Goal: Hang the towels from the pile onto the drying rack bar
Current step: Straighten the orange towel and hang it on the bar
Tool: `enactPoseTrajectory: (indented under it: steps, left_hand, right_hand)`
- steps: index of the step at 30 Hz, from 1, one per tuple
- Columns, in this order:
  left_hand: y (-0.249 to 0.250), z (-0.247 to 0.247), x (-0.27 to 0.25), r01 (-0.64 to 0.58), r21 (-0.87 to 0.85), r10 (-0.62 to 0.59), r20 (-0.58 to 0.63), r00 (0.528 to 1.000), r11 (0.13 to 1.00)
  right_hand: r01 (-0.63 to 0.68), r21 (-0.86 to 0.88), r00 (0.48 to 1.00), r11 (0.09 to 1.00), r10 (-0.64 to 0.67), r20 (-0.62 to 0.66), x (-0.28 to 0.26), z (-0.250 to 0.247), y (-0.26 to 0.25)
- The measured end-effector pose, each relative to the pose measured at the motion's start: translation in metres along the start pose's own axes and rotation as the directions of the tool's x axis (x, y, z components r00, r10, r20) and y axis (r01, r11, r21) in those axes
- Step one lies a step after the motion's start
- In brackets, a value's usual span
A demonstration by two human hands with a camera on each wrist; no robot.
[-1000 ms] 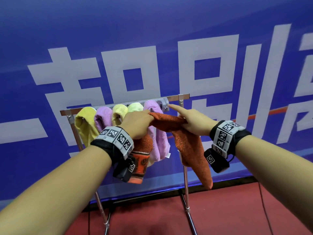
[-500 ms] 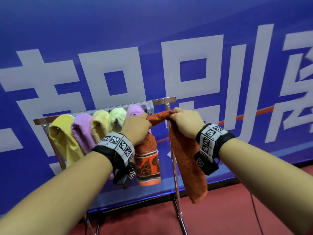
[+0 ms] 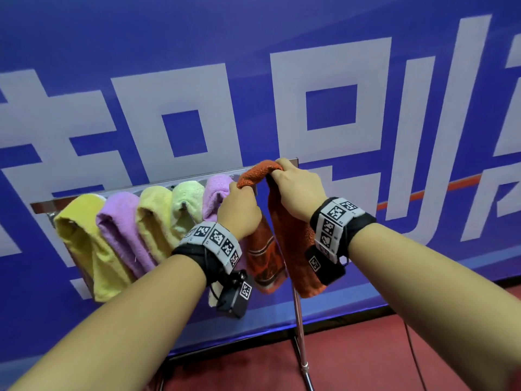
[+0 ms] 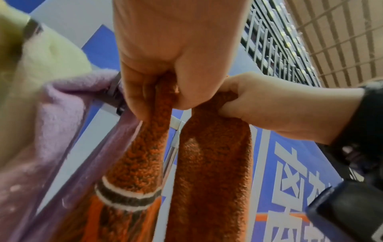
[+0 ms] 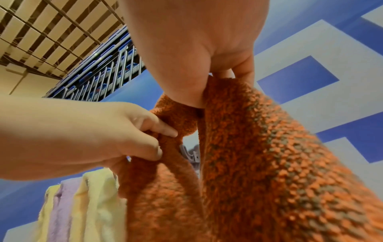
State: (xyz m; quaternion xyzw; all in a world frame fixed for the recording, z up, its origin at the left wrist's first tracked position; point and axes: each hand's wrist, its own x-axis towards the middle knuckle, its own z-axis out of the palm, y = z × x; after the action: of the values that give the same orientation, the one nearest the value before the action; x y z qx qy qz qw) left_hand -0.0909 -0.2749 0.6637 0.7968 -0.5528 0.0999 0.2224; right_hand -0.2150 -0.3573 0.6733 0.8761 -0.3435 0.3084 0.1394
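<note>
Blue banner wall (image 3: 282, 38) with large white characters, red floor (image 3: 366, 362); sixth towel going onto the rack.

Drying rack bar (image 3: 158, 185) already carries five towels (image 3: 118, 227) bunched toward its left: yellow, purple, yellow, pale green, pink. The orange towel (image 3: 293, 244) is draped at the bar's right end, one half hanging on each side. Left hand (image 3: 239, 210) grips the patterned half just beside the pink towel; right hand (image 3: 298, 190) is closed on the plain half near the bar's end. Risk, as I judge it: the fold sits close to the open end, so uneven release or a sideways tug could slide it off. No containers in view; the pile is not visible.
</note>
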Motion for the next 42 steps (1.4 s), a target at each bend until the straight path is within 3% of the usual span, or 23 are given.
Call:
enactPoseTrajectory:
  steps: [3, 7, 14, 19, 27, 30, 35, 42]
  left_hand:
    - [-0.003, 0.011, 0.011, -0.002, -0.184, -0.001, -0.017, 1.0, 0.983]
    - [-0.005, 0.019, 0.016, 0.049, -0.281, -0.053, -0.006, 0.999, 0.958]
    - [-0.009, 0.022, 0.02, 0.116, -0.068, -0.118, -0.022, 0.993, 0.991]
    - [-0.01, 0.023, 0.031, 0.086, -0.073, -0.086, 0.013, 0.996, 0.994]
    - [-0.011, 0.015, 0.04, 0.032, 0.224, -0.04, 0.033, 0.999, 0.974]
    - [-0.011, 0.012, 0.046, 0.04, 0.2, -0.049, 0.037, 0.998, 0.979]
    - [-0.008, 0.014, 0.05, 0.09, -0.009, -0.089, 0.099, 0.991, 0.996]
    - [-0.02, 0.021, 0.049, 0.061, 0.068, -0.075, 0.218, 0.973, 0.996]
  right_hand:
    - [-0.003, 0.013, 1.0, 1.0, 0.002, 0.01, 0.007, 0.004, -0.006]
    - [0.012, -0.001, 1.0, 1.0, -0.012, 0.005, 0.01, 0.008, -0.01]
    - [0.012, -0.004, 0.999, 1.0, -0.012, 0.048, 0.007, 0.022, -0.008]
    - [-0.009, 0.009, 0.998, 1.0, 0.009, 0.062, 0.01, 0.027, -0.005]
    - [-0.025, 0.031, 0.997, 0.999, 0.023, 0.071, 0.018, 0.041, -0.004]
    - [-0.028, 0.038, 0.997, 0.999, 0.025, 0.08, 0.02, 0.046, -0.004]
    - [-0.04, 0.07, 0.996, 0.997, 0.035, 0.079, 0.027, 0.054, -0.005]
    - [-0.032, 0.035, 0.996, 0.999, 0.029, 0.08, 0.034, 0.063, -0.008]
